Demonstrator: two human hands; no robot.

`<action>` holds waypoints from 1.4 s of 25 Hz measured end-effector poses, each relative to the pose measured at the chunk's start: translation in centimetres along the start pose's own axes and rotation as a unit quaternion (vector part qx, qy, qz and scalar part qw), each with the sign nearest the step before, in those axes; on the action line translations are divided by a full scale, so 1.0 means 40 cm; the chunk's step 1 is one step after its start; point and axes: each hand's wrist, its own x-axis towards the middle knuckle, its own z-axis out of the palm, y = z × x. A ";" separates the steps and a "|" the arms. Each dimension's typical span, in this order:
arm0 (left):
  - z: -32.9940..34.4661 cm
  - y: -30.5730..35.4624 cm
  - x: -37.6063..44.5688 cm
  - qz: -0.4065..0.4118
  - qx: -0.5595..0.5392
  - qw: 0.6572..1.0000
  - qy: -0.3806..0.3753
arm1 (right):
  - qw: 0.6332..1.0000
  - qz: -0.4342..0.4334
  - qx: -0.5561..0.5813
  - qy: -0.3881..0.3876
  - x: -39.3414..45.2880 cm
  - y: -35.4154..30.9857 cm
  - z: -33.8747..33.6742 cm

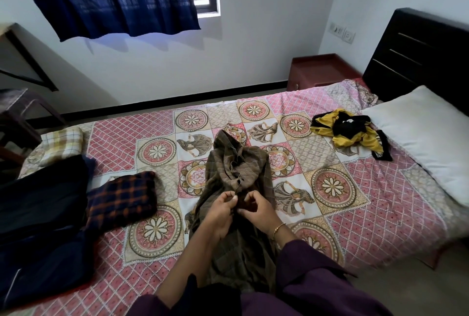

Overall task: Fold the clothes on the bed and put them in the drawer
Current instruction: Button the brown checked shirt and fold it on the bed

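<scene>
While the brown checked shirt (236,188) is lying rumpled across the middle of the bed (368,188), the person's left hand (220,211) and right hand (256,210) are both pinching its front edge, fingers curled into the cloth close together. To the left, a folded navy-and-orange plaid garment (121,199) is resting beside a dark pile (43,214). Near the white pillow (431,138), a yellow-and-black heap (350,130) is sitting unfolded.
</scene>
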 end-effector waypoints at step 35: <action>-0.075 -0.116 -0.105 0.228 0.287 0.931 -0.001 | 0.978 0.060 0.195 0.049 -0.154 -0.013 -0.009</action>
